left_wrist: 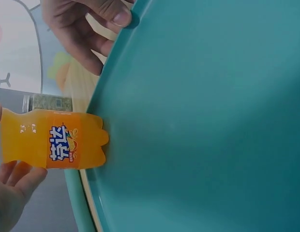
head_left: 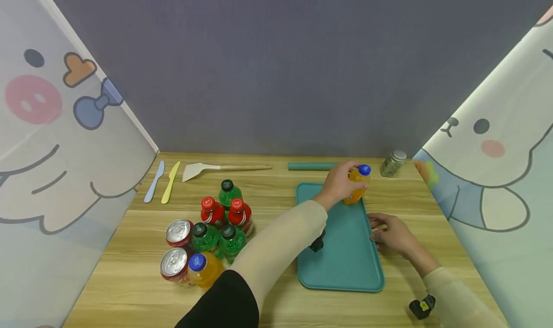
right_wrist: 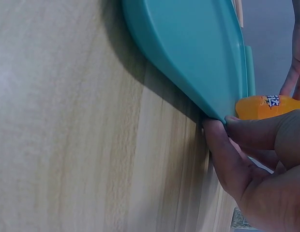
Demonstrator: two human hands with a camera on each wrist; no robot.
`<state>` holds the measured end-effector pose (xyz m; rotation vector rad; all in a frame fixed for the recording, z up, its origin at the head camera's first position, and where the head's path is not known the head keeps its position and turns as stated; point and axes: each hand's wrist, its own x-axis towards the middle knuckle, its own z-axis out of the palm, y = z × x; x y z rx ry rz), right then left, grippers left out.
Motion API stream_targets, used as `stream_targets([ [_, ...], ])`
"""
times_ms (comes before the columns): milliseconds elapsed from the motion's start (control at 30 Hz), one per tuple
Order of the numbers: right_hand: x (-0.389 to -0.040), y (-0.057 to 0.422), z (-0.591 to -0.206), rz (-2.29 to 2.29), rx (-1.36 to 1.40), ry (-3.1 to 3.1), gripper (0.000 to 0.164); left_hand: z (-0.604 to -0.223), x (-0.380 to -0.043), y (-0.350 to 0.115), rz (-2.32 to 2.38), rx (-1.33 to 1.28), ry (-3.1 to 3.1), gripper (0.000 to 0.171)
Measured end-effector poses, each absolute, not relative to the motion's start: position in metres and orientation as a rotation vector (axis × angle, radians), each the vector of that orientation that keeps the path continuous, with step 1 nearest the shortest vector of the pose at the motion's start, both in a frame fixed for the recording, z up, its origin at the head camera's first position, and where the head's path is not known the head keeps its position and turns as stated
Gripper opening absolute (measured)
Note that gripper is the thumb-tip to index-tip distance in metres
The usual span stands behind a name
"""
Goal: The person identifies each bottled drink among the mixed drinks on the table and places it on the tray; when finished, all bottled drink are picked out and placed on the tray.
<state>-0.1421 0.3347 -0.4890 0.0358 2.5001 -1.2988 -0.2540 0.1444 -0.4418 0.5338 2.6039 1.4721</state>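
Bottles [head_left: 233, 241] and cans [head_left: 174, 263] stand grouped on the counter [head_left: 129, 280], well left of both hands. Left hand [head_left: 339, 186] grips an orange bottle [left_wrist: 55, 139], roughly upright, at the tray's [head_left: 345, 256] far corner beyond the right hand; step judged to be placing it, full seating cannot be told, so next move calls for settling its base before release. Right hand [head_left: 393, 233] pinches the tray's near-side edge beside it, presumably for steadying.
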Motion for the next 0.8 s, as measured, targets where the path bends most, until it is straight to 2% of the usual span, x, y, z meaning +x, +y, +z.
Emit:
stream_targets([
  [367, -0.145, 0.333, -0.487, -1.232, 0.041, 2.521, 0.062, -0.44, -0.253, 0.146, 1.446, 0.528, 2.615, 0.057],
  [800, -0.145, 0.333, -0.484, -1.214, 0.034, 2.529, 0.062, -0.409, -0.248, 0.131, 1.22, 0.491, 2.59, 0.062],
])
